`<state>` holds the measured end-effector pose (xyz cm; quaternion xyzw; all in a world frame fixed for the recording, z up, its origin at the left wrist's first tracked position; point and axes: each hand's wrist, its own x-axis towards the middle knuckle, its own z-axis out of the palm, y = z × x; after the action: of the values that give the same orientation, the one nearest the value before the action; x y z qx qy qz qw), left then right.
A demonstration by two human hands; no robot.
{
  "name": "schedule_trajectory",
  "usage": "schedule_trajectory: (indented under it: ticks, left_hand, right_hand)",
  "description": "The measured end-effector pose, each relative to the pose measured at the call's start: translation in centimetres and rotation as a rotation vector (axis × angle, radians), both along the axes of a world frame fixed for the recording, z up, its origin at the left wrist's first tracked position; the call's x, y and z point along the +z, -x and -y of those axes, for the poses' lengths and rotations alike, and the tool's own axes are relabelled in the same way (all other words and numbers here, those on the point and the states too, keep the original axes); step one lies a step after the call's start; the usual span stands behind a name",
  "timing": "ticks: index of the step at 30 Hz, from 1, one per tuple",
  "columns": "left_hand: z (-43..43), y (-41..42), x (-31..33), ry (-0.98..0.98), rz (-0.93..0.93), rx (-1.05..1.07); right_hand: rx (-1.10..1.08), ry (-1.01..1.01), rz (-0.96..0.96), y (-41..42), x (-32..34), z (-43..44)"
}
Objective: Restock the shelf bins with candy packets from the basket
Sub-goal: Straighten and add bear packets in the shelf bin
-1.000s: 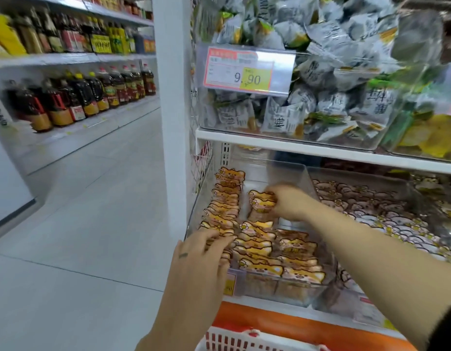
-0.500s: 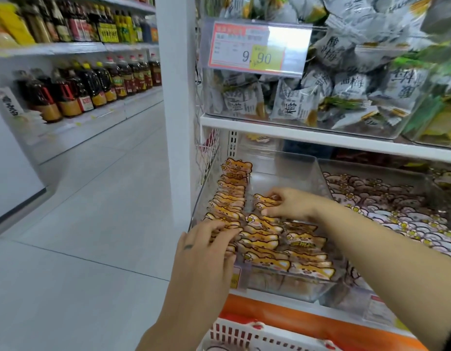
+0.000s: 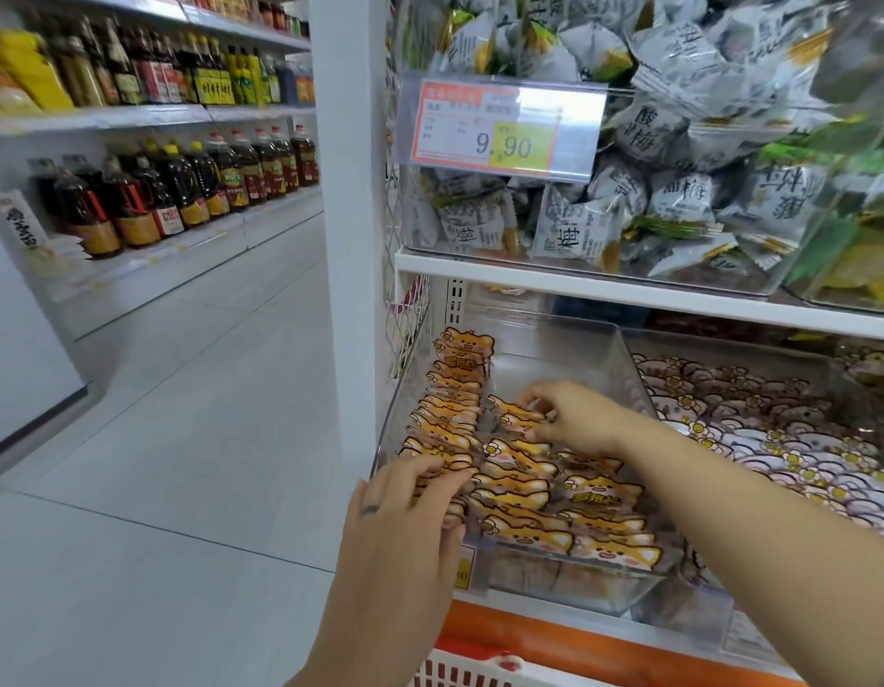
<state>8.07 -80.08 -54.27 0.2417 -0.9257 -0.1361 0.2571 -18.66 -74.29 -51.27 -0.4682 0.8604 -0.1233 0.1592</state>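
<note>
A clear plastic bin (image 3: 623, 374) on the lower shelf holds rows of orange cat-shaped candy packets (image 3: 524, 493). My right hand (image 3: 574, 414) reaches into the bin's middle row, its fingertips pinching the top of a packet (image 3: 509, 411). At the bin's front left corner my left hand (image 3: 410, 508) rests with straight fingers on the left row of packets. The red-and-white basket (image 3: 460, 669) shows only its rim at the bottom edge.
A second bin (image 3: 777, 369) of pink packets stands to the right. Above, a bin of grey-white packets carries a 9.90 price tag (image 3: 499, 126). A white shelf post (image 3: 350, 190) stands left of the bins. Across the aisle are bottles (image 3: 182, 190) on shelves.
My right hand has drawn back from the rear of the middle row toward the front, setting a packet into it. My left hand stayed on the left row. The view rose slightly.
</note>
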Motion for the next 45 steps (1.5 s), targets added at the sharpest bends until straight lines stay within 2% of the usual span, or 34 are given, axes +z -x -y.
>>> schedule_trajectory:
  ticks: [11,16,21,24,26,28,30,32,35,37,40,42,45]
  left_hand:
    - [0.3,0.3,-0.4,0.057,0.035,-0.004]
    - [0.2,0.4,-0.3,0.044,0.018,0.016]
    - [-0.2,0.5,-0.1,-0.067,0.019,0.002]
    - [-0.5,0.3,0.8,0.029,-0.088,-0.028]
    - [-1.2,0.1,2.0,0.115,-0.186,-0.124]
    - [-3.1,-0.6,1.9,0.152,-0.2,-0.247]
    - [-5.8,-1.7,0.1,0.135,-0.079,-0.38]
    - [-8.1,-2.7,-2.8,0.067,0.149,-0.47]
    - [-9.7,-3.6,-7.6,0.004,0.513,-0.502]
    - [-10.5,-4.3,-11.1,-0.057,0.7,-0.471]
    - [-11.8,-5.4,-16.2,-0.163,0.882,-0.369]
    - [-12.3,-5.8,-18.6,-0.173,0.969,-0.328]
    - [-12.6,-6.2,-21.1,-0.194,1.074,-0.308]
  right_hand:
    - [0.009,-0.104,0.209,0.1,1.5,-0.6]
    - [0.025,-0.076,0.148,-0.3,2.4,-1.4]
    - [0.075,0.131,-0.041,-4.0,4.2,-4.0]
    - [0.122,0.339,-0.116,-7.7,5.5,-7.5]
    - [0.152,0.539,-0.112,-10.5,5.9,-10.6]
    - [0.163,0.675,-0.083,-13.2,4.5,-14.6]
    - [0.08,0.664,0.007,-15.3,0.9,-19.0]
    - [-0.062,0.569,0.122,-16.1,-4.1,-22.3]
    - [-0.266,0.23,0.325,-14.5,-13.4,-25.1]
    - [-0.398,-0.031,0.555,-13.4,-19.8,-27.2]
    - [-0.703,-0.178,0.803,-13.6,-27.0,-30.6]
    - [-0.783,-0.253,0.817,-14.1,-30.7,-31.4]
    - [-0.889,-0.252,0.921,-15.2,-35.0,-31.3]
